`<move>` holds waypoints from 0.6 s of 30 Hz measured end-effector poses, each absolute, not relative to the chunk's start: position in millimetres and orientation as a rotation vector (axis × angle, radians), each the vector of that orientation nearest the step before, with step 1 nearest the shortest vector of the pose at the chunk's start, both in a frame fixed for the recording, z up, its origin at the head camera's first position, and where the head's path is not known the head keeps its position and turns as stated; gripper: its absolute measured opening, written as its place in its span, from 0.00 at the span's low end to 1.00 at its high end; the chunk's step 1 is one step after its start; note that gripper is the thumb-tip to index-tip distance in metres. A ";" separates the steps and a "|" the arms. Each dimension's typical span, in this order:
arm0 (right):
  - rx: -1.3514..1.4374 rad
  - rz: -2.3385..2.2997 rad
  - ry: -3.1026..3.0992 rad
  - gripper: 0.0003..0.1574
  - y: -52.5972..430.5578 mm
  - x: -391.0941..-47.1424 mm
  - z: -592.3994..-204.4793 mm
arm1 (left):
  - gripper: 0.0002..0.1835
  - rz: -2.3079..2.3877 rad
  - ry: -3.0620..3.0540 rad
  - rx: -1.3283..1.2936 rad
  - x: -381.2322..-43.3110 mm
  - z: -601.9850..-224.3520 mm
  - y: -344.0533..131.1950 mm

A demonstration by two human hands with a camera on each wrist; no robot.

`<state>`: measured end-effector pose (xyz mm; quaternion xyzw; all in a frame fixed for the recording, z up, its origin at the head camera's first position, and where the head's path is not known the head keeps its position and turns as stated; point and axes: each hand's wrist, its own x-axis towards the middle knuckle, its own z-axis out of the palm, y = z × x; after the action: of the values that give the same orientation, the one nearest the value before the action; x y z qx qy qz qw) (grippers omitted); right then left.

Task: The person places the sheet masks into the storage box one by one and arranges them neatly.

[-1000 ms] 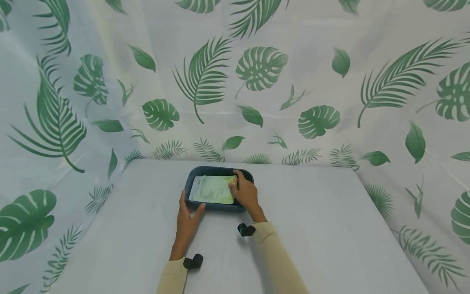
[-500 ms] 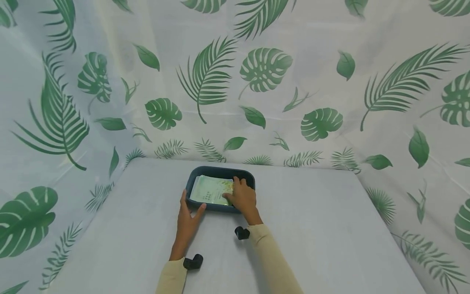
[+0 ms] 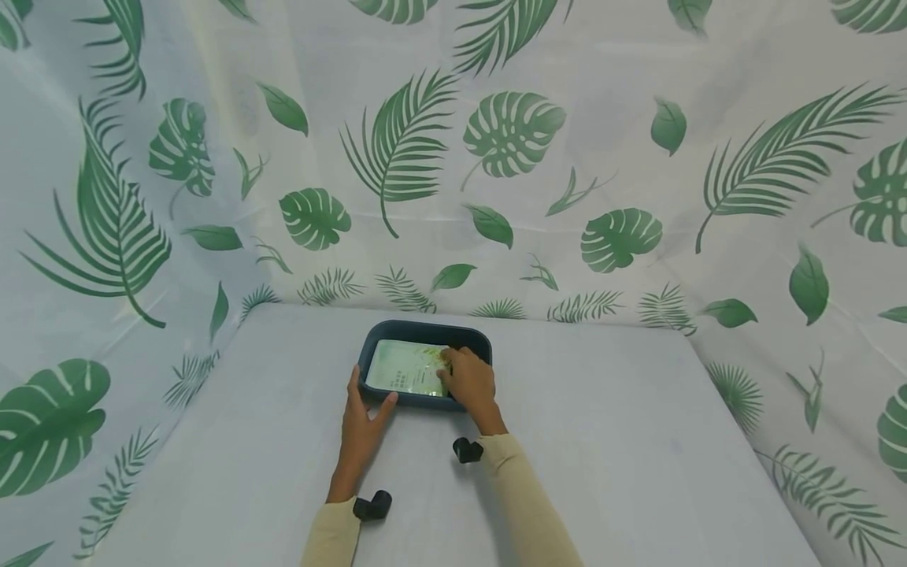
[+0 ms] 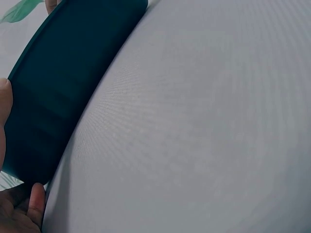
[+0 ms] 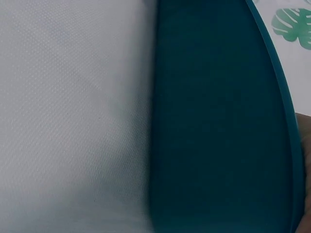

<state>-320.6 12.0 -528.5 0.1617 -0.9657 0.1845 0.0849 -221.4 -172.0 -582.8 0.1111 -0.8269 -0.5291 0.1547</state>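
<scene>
A dark blue-green rectangular tray [image 3: 425, 402] with raised walls stands near the back of the table. Inside it lies a flat pale green packet [image 3: 404, 368] with small print and a yellow-green leafy design at its right end. My left hand [image 3: 361, 429] holds the tray's front left corner, thumb on the front wall and fingers along the left end. Over the tray's right half, my right hand [image 3: 473, 382] pinches the right end of the packet; its fingertips are partly hidden. In the right wrist view, the tray wall [image 5: 223, 121] hides most of that hand.
White cloth covers the table [image 3: 623, 441]. Behind and at both sides hangs a white sheet [image 3: 538, 252] printed with green leaves. A small black device [image 3: 372, 505] sits on the left wrist and another black device [image 3: 468, 450] on the right.
The packet has moved left and down into the tray, covering a whitish packet seen beneath it earlier. My right hand has moved slightly left and lower with it. The left hand has stayed put.
</scene>
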 end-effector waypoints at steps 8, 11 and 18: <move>0.459 0.671 -2.788 0.10 11.8 -320.7 -531.2 | 0.51 -1.513 -2.364 0.315 -220.4 -583.5 -173.3; 0.423 0.716 -2.765 0.08 10.6 -320.1 -529.4 | 0.51 -1.507 -2.359 0.312 -220.9 -584.2 -173.4; 0.285 0.760 -2.775 0.08 6.1 -321.3 -526.9 | 0.52 -1.510 -2.358 0.314 -222.0 -585.2 -172.1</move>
<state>-321.3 6.1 -526.9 0.0978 -0.9523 0.2608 0.1247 -222.0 -172.1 -585.2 0.1100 -0.8260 -0.5288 0.1612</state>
